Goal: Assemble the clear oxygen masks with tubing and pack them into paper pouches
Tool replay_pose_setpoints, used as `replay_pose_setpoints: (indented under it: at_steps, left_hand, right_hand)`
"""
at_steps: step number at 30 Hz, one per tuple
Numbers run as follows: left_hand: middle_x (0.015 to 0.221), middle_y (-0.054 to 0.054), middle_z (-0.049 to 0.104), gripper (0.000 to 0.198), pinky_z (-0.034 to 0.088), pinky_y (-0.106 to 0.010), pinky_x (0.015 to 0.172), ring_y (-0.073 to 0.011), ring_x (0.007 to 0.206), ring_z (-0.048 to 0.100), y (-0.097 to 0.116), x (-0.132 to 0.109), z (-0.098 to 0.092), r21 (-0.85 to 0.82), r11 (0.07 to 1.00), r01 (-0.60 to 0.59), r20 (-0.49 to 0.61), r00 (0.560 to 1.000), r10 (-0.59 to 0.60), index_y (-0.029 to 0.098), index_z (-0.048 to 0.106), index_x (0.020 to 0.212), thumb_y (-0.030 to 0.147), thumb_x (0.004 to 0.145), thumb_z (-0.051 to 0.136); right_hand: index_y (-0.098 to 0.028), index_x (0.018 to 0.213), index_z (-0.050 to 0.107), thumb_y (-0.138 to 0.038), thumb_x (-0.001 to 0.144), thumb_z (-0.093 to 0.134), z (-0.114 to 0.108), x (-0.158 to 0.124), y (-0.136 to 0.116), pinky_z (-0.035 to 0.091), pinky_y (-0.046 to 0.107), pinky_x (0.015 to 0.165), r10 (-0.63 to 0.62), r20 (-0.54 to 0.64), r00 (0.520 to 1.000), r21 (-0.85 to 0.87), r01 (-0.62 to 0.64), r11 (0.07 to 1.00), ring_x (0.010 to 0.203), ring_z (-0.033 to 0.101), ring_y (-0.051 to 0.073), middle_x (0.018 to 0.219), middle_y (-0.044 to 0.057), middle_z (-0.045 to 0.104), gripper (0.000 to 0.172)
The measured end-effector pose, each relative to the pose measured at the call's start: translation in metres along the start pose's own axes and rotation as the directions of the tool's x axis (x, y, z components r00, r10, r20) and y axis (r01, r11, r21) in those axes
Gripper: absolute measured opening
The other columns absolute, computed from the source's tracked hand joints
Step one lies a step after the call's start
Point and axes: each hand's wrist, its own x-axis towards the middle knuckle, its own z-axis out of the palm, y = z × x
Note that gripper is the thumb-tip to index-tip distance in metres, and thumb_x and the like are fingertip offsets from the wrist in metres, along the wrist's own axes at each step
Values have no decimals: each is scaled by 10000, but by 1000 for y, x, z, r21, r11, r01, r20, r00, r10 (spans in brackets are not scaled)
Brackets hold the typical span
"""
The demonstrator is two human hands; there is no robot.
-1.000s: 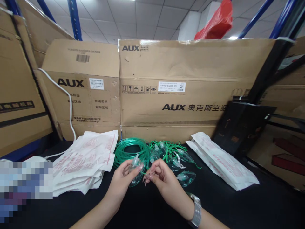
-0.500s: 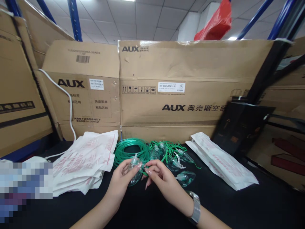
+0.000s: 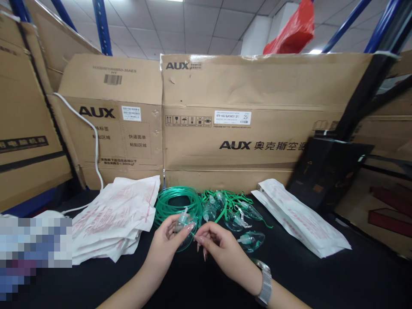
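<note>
My left hand [image 3: 170, 234] is closed on a clear mask [image 3: 184, 222] with a pale connector pointing up. Close beside its thumb, my right hand [image 3: 214, 241] has thumb and forefinger pinched at the mask's edge; what it pinches is too small to make out. Right behind the hands lies a coil of green tubing [image 3: 161, 199]. Several more clear masks [image 3: 232, 219] with green straps [image 3: 230, 198] are piled to its right, and one greenish mask [image 3: 252, 241] lies nearer, by my right wrist.
White printed packets [image 3: 112, 214] are stacked at the left, and more packets [image 3: 299, 219] lie at the right. Cardboard sheets [image 3: 257, 90] stand behind the black tabletop [image 3: 189, 285]. A dark box [image 3: 328, 171] stands at the back right, and a white cable [image 3: 96, 154] hangs at the left.
My right hand's fingertips have shifted slightly down and away from the mask in my left hand. The green piece seen between the hands before no longer shows clearly.
</note>
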Motion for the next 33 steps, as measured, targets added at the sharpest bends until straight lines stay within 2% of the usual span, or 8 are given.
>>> replay_pose_setpoints:
  at_steps: [5,10,13,17,20,25,33]
  left_hand:
    - [847,-61,690,324,444,-287,765,-212,843,610,-2,0,0,-7,1000,-9,-9,1000,9,152,617,841,307,575,718]
    - [792,-52,688,339,458,-287,701,-206,779,616,-4,-2,3,-11,1000,15,1,1000,-15,151,609,829,309,553,729]
    - [771,-52,689,350,462,-303,698,-213,759,618,-3,-3,5,-19,999,29,4,1000,-29,149,612,803,318,525,741]
    - [800,-67,692,376,458,-306,711,-224,784,618,-3,-4,5,-18,999,29,1,1000,-29,145,615,814,343,521,741]
    - [813,-67,690,376,455,-297,715,-228,806,616,-2,-5,5,-1,1000,32,7,999,-32,146,619,826,360,537,732]
    - [817,-59,687,310,448,-280,725,-222,818,610,-2,-6,4,37,999,37,24,999,-38,152,634,799,364,583,705]
    - [794,-47,688,276,457,-286,706,-221,804,608,-5,-5,3,53,999,-3,16,1000,2,163,640,785,348,589,697]
  right_hand:
    - [-211,964,435,-321,853,442,2,-5,-5,424,215,528,-123,-51,991,-96,117,988,558,488,94,698,-26,502,157]
    - [-219,971,507,-264,831,485,1,-9,-8,415,231,603,-170,12,985,-369,162,915,633,508,117,730,-8,542,149]
    - [-221,942,535,-254,813,512,2,-10,-6,410,232,618,-193,21,981,-470,180,864,658,521,124,765,-2,562,135]
    - [-218,977,484,-237,804,518,2,-10,-2,393,207,546,-207,-40,978,-490,161,856,582,507,105,702,-26,537,177]
    - [-219,945,500,-242,801,522,2,-9,0,386,200,525,-206,-63,977,-491,150,858,553,494,99,667,-33,528,147]
    - [-221,857,535,-247,810,511,3,-9,1,396,209,547,-209,-57,976,-496,154,855,576,513,112,668,-19,564,59]
    - [-220,900,545,-233,794,532,3,-10,1,400,213,546,-208,-5,978,-525,175,833,578,518,113,688,-15,579,108]
